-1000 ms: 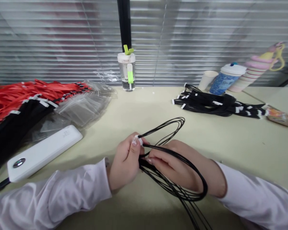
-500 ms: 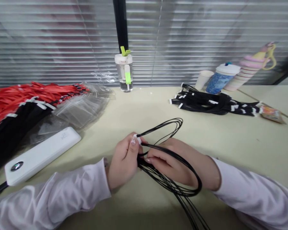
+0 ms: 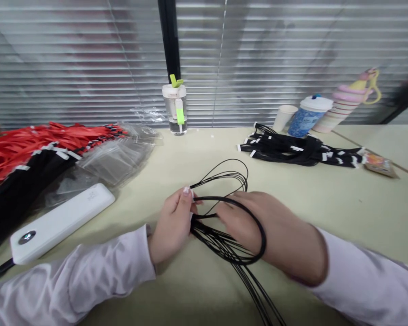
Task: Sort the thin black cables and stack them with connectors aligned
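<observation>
Cords [image 3: 200, 228] in big loops

The left hand [image 3: 173, 231] has its fingers pinching the black cords at a small white band [image 3: 192, 195]. The right hand [image 3: 268, 231] is just beside it, and one thick loop goes in front of it. Its fingers are bent, but their tips are partly hidden, so I cannot tell if they pinch. More cord runs down below the fingers. Left of the fingers, a white power bank [image 3: 63, 222] lies on the counter [image 3: 360, 217]. Far past the fingers stands a clear bottle [image 3: 175, 108].
</observation>
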A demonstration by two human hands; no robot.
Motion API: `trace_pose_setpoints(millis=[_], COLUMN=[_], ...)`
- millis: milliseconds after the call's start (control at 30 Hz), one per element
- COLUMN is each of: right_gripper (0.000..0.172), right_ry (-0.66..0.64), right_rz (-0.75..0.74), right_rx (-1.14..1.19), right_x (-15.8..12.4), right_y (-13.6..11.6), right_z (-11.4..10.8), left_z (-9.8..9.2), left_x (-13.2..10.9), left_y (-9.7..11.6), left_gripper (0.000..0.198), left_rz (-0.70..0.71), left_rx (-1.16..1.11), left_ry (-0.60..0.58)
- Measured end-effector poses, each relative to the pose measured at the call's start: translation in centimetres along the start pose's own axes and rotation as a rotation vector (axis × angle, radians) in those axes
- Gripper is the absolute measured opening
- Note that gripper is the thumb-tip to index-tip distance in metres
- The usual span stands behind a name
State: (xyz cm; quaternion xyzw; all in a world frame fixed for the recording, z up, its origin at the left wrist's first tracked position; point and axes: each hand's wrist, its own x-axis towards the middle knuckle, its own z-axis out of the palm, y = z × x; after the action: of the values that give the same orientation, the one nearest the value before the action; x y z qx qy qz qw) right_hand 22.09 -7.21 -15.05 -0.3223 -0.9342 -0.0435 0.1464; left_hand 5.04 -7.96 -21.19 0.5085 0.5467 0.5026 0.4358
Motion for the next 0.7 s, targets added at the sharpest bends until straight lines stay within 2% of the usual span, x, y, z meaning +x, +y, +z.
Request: trace_pose_setpoints(millis=[67,100,133,200,267,300,367,433,500,567,600,700], right_gripper=[0.011,0.014,0.012,0.011,0.011,0.014,0.014,0.017,0.025,0.026,0.021,0.013], right_ry=[-0.050,-0.018,0.090,0.421,0.668,0.754,0.814,0.682,0.409,0.154,0.078,0.023], right_rz=[-0.005,0.022,0.049,0.153,0.233,0.268,0.344,0.392,0.427,0.429,0.414,0.317], right_rx=[-0.231,-0.309,-0.346,-0.339,-0.106,0.136,0.702,1.097,1.209,1.098,0.986,0.663], right_x=[-0.5,-0.7,-0.9,-0.9,-0.5,-0.2,0.5,1.1,1.5,1.7,1.7,1.6], right_y=[1.1,1.8,2.5,3.5,3.6,3.4,2.8,2.4,2.3,2.4,2.5,2.4], right_z=[-1.8,-2.8,-3.8,-5.4,-6.3,-6.4,-5.8,-4.6,-2.9,-1.3,-0.6,0.8], left_z=[0.2,0.3,0.4,0.5,0.5,0.4,0.3,0.2,0.2,0.2,0.2,0.2], left_x=[0.4,0.6,0.8,1.0,1.0,0.9,0.8,0.6,0.6,0.5,0.5,0.5], left_y=[0.0,0.0,0.1,0.2,0.3,0.3,0.2,0.1,-0.1,-0.2,-0.2,0.0], left_gripper=[0.045,0.045,0.045,0.044,0.044,0.045,0.045,0.044,0.041,0.039,0.038,0.037], left_rz=[-0.139,-0.195,-0.237,-0.281,-0.299,-0.306,-0.311,-0.297,-0.258,-0.210,-0.189,-0.152], left_rx=[-0.112,-0.173,-0.222,-0.289,-0.309,-0.308,-0.302,-0.287,-0.269,-0.252,-0.247,-0.236], left_ry=[0.020,0.031,0.041,0.049,0.040,0.031,0.009,-0.007,-0.013,-0.014,-0.019,-0.038])
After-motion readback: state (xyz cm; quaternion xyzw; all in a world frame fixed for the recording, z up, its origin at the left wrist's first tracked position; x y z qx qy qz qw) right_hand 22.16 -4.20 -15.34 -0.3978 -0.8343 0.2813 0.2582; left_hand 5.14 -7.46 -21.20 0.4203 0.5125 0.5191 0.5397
